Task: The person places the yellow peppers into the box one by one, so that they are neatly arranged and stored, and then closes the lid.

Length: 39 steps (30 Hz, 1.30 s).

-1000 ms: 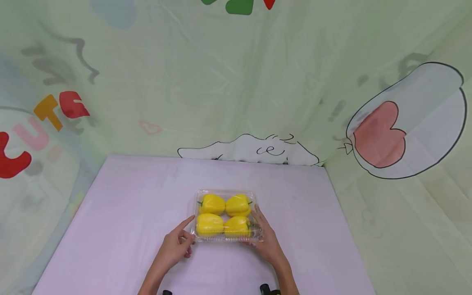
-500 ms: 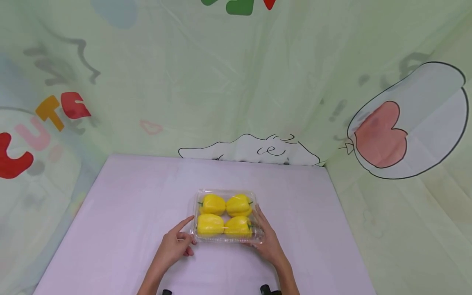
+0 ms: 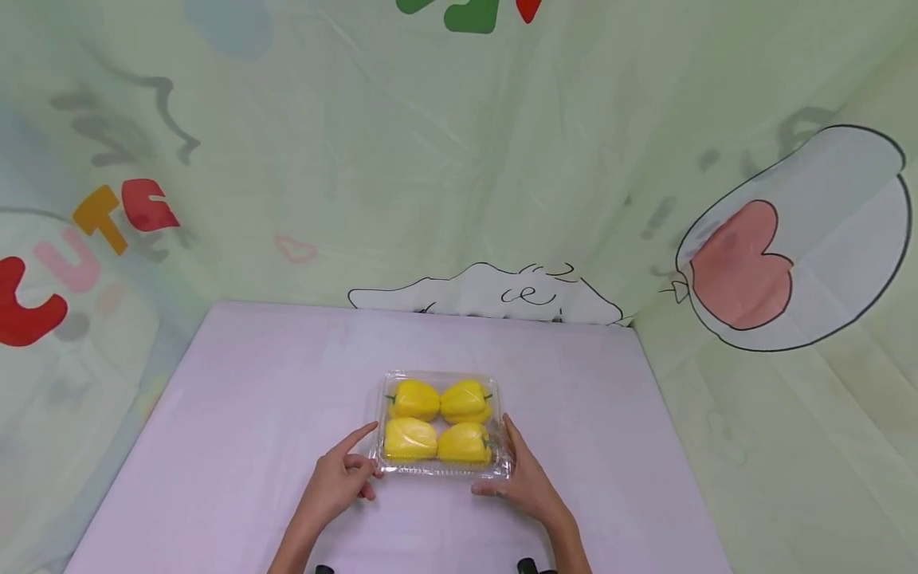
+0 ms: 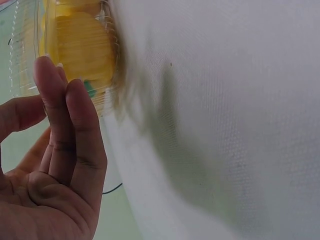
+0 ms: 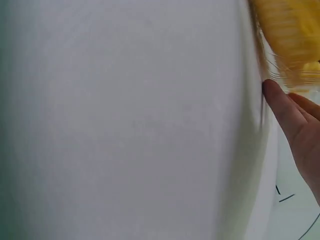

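Observation:
A clear plastic clamshell box (image 3: 441,472), its lid down, lies on the table with several yellow bell peppers (image 3: 465,443) inside. At its left front corner, my left hand (image 3: 333,482) pinches the rim between thumb and fingers, while the index finger reaches along the left side. Part of that grip is hidden by the fingers in the left wrist view, where the box (image 4: 85,45) stands beyond the fingertips. My right hand (image 3: 531,482) rests its straight fingers against the right side, the thumb held apart in front of the box. In the right wrist view its fingertips (image 5: 272,87) meet the box's edge.
A pale lilac-white cloth covers the table (image 3: 287,367). Printed green fabric walls (image 3: 430,183) rise behind it and at both sides. Dark camera parts (image 3: 527,565) show near the wrists at the bottom of the head view.
My right hand has shifted slightly right and toward me, its thumb coming off the front of the box. The left hand and the box have stayed nearly in place.

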{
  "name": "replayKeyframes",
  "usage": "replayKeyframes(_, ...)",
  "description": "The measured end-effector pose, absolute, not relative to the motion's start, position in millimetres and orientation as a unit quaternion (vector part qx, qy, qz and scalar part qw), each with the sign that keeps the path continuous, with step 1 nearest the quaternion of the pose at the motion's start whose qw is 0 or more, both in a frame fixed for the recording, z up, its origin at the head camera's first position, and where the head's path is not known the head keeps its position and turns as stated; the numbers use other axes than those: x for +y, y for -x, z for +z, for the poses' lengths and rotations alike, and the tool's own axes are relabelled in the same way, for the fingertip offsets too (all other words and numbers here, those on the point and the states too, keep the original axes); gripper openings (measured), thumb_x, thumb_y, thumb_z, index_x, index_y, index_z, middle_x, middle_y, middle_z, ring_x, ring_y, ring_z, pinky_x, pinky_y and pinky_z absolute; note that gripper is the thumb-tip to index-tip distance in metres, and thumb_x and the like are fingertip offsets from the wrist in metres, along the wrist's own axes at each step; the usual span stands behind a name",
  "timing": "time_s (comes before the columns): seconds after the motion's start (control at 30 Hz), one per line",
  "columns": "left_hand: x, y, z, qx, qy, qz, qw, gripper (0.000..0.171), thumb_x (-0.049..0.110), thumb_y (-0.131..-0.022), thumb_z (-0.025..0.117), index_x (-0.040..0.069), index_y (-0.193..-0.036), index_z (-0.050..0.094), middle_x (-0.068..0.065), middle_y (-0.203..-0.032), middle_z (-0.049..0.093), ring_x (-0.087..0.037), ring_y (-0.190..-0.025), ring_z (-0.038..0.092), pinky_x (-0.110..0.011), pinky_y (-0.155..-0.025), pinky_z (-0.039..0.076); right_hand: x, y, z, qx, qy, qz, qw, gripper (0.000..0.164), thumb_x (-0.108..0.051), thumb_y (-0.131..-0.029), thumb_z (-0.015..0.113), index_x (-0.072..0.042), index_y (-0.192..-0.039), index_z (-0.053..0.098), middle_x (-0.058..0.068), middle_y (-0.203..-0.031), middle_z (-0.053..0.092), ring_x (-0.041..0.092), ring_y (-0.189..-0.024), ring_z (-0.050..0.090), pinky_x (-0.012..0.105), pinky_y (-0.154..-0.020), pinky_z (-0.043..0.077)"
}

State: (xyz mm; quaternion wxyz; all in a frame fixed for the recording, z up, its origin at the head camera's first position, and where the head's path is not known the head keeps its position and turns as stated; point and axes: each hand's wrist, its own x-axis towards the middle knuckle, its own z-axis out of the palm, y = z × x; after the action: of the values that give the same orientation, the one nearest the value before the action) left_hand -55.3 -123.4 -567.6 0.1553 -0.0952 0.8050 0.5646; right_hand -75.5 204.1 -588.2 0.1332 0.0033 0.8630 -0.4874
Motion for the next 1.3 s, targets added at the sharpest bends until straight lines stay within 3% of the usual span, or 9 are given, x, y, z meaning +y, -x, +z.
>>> replayKeyframes(0.13,-123,55,-568,0.803,0.093,0.568,0.156,0.062,0.012,-0.1,0.067,0.026,-0.157,0.049,-0.008,-0.087,0.079,-0.016,-0.058,0.068,-0.026,-0.057,0.056,210,72,-586,0.843,0.004,-0.519,0.137,0.125,-0.036,-0.077,0.095,-0.011,-0.171,0.016,0.022,-0.175,0.024,0.047,-0.16,0.031,0.058,-0.126,0.038)
replayKeyframes(0.23,-122,55,-569,0.8,0.085,0.573,0.157,0.063,0.009,-0.099,0.065,0.025,-0.158,0.048,-0.009,-0.087,0.076,-0.016,-0.061,0.068,-0.026,-0.059,0.058,214,69,-585,0.83,-0.007,-0.543,0.132,0.107,-0.031,-0.084,0.091,-0.015,-0.169,0.027,0.02,-0.173,0.032,0.047,-0.153,0.043,0.045,-0.115,0.055)
replayKeyframes(0.37,-121,55,-570,0.804,0.074,0.572,0.147,0.064,0.006,-0.097,0.065,0.024,-0.156,0.049,-0.01,-0.086,0.073,-0.015,-0.066,0.066,-0.024,-0.059,0.059,217,66,-585,0.829,-0.027,-0.547,0.118,0.089,-0.029,-0.086,0.089,-0.019,-0.162,0.043,0.017,-0.165,0.048,0.042,-0.141,0.059,0.035,-0.102,0.063)
replayKeyframes(0.5,-120,55,-570,0.808,0.077,0.566,0.142,0.064,0.007,-0.096,0.066,0.025,-0.155,0.051,-0.01,-0.086,0.072,-0.015,-0.066,0.064,-0.022,-0.057,0.055,220,62,-588,0.827,-0.039,-0.549,0.112,0.081,-0.024,-0.087,0.087,-0.019,-0.159,0.049,0.019,-0.145,0.064,0.028,-0.122,0.07,0.031,-0.096,0.065)
replayKeyframes(0.6,-120,55,-571,0.807,0.077,0.569,0.139,0.064,0.006,-0.096,0.067,0.025,-0.155,0.051,-0.01,-0.085,0.072,-0.014,-0.065,0.062,-0.021,-0.055,0.053,221,61,-590,0.816,-0.039,-0.564,0.119,0.076,-0.017,-0.091,0.082,-0.018,-0.159,0.049,0.018,-0.128,0.068,0.017,-0.107,0.072,0.028,-0.087,0.066)
replayKeyframes(0.83,-119,54,-571,0.79,0.079,0.592,0.137,0.065,0.004,-0.095,0.067,0.023,-0.154,0.051,-0.01,-0.084,0.07,-0.016,-0.065,0.064,-0.022,-0.055,0.054,220,61,-591,0.796,-0.018,-0.591,0.134,0.068,-0.003,-0.099,0.064,-0.014,-0.162,0.042,0.018,-0.091,0.069,0.02,-0.074,0.07,0.032,-0.066,0.064)
replayKeyframes(1.3,-118,55,-573,0.783,0.087,0.602,0.134,0.065,0.003,-0.094,0.066,0.022,-0.154,0.05,-0.01,-0.083,0.069,-0.016,-0.062,0.063,-0.023,-0.054,0.053,214,59,-593,0.784,-0.037,-0.606,0.132,0.067,-0.003,-0.1,0.061,-0.015,-0.163,0.04,0.017,-0.086,0.07,0.013,-0.07,0.066,0.025,-0.068,0.059)
